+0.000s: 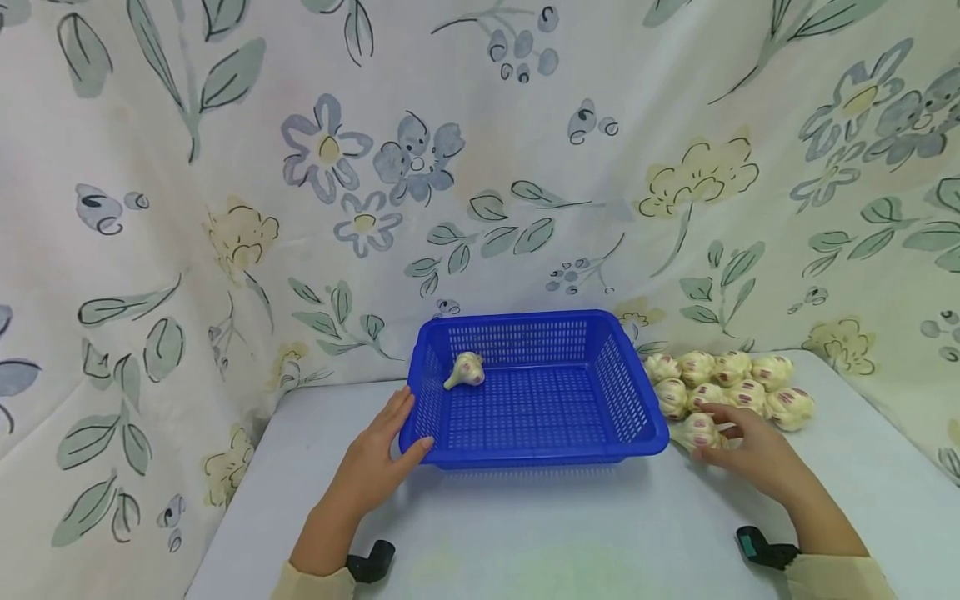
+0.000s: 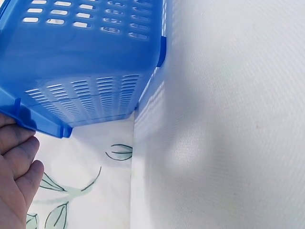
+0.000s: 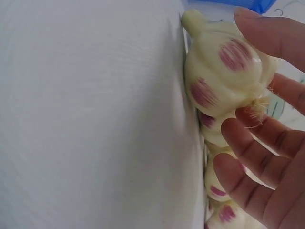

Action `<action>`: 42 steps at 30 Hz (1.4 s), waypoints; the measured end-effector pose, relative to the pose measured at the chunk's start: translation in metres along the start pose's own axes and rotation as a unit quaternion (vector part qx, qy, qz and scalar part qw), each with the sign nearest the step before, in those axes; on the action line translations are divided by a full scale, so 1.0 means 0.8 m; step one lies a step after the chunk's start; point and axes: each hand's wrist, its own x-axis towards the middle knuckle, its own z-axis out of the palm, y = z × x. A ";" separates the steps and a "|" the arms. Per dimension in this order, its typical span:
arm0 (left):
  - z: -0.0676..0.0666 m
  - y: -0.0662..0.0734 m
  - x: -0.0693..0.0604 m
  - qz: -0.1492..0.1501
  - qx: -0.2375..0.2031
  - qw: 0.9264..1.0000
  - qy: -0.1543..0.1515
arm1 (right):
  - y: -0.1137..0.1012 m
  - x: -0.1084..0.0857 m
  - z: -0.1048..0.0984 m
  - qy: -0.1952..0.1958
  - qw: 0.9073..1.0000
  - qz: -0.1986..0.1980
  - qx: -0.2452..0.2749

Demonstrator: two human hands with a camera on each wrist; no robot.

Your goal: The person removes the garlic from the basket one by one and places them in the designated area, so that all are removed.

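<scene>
A blue plastic basket [image 1: 532,455] with slotted walls stands on the table, with one garlic bulb [image 1: 468,368] inside at its back left. My left hand [image 1: 371,467] rests against the basket's left front corner, fingers fairly straight along the rim. In the left wrist view, those fingers [image 2: 21,155] touch the rim from outside. Right of the basket, my right hand [image 1: 757,454] has thumb and fingers curved round the nearest garlic bulb [image 3: 221,71], which lies on the table with its stem toward the basket. The other fingers of that hand are spread loosely beside its roots.
Several more white garlic bulbs [image 1: 731,367] with purple patches lie grouped right of the basket, behind my right hand. A floral cloth [image 1: 480,167] hangs at the back edge of the white table [image 1: 540,533].
</scene>
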 end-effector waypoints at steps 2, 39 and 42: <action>-0.002 0.000 0.000 -0.001 -0.001 1.000 0.001 | -0.003 0.000 -0.004 -0.002 1.000 0.008 -0.006; 0.003 0.002 0.000 -0.006 -0.010 1.000 0.011 | -0.329 0.188 0.044 -0.099 0.954 -0.246 0.141; 0.002 0.001 -0.002 -0.001 -0.008 1.000 0.015 | -0.339 0.208 0.075 -0.126 0.957 -0.236 0.113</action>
